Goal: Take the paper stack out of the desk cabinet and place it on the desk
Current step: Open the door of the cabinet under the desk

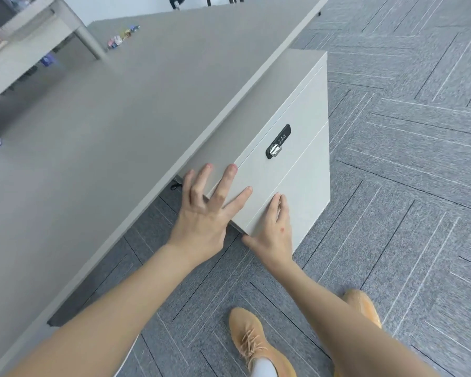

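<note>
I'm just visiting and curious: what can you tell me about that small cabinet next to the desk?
The cabinet is a pale grey box, apparently laminated board, standing on carpet partly under the desk. Its front has stacked drawers and a black combination lock. All drawers look shut. The left hand and right hand rest on its near corner.

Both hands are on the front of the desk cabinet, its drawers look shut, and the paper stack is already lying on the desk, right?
Not quite. The head view shows no paper stack on the desk. The rest holds: left hand and right hand are on the front of the desk cabinet, whose drawers look shut.
</note>
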The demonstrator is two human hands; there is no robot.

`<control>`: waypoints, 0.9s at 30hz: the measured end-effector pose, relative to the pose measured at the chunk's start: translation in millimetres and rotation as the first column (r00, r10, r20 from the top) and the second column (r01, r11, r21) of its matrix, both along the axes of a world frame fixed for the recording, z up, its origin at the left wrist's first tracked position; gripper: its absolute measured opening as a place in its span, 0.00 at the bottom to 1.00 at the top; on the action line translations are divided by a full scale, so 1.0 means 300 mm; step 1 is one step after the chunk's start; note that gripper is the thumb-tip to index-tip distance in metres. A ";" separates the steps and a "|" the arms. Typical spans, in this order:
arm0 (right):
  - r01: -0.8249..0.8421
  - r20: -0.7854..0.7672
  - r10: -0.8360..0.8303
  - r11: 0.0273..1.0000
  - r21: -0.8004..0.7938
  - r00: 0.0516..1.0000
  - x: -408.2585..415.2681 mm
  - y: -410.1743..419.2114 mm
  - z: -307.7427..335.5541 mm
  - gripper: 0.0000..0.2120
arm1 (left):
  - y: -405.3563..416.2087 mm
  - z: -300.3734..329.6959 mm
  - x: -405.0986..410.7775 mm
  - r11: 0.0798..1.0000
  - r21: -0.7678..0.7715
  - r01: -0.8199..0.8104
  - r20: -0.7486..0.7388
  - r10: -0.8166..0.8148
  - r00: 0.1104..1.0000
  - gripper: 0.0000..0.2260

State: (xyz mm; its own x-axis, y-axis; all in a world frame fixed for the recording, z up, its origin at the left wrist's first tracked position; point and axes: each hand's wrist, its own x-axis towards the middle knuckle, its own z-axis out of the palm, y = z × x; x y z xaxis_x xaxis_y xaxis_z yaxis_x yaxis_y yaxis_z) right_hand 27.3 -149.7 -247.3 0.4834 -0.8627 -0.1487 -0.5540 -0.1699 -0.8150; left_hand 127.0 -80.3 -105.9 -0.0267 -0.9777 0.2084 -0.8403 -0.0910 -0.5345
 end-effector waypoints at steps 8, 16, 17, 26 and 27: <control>-0.072 -0.087 0.066 0.995 -0.066 0.994 -0.137 0.019 0.033 0.57 | 0.012 0.059 -0.074 0.984 0.116 -0.132 -0.094 0.143 0.985 0.32; -0.217 -0.249 0.150 0.939 -0.268 0.957 -0.433 -0.015 0.102 0.46 | -0.006 0.140 -0.235 0.917 0.215 -0.336 -0.292 0.388 0.874 0.23; -0.239 -0.280 0.161 0.931 -0.275 0.946 -0.464 -0.025 0.112 0.44 | -0.006 0.148 -0.245 0.906 0.238 -0.351 -0.306 0.413 0.858 0.22; -0.421 -0.545 0.230 0.871 -0.255 0.806 -0.689 -0.164 0.185 0.39 | -0.009 0.193 -0.287 0.839 0.340 -0.424 -0.428 0.540 0.725 0.20; -0.417 -0.554 0.223 0.873 -0.253 0.802 -0.706 -0.178 0.184 0.39 | -0.010 0.194 -0.290 0.838 0.339 -0.427 -0.434 0.542 0.720 0.20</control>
State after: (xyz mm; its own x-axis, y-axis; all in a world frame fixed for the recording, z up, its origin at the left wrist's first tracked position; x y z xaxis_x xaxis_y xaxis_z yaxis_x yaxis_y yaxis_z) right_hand -184.4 -203.0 -192.0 0.6841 -0.7099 -0.1675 -0.7217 -0.6253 -0.2969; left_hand 40.0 -83.4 -47.7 0.5121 -0.8465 -0.1457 -0.8587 -0.5000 -0.1125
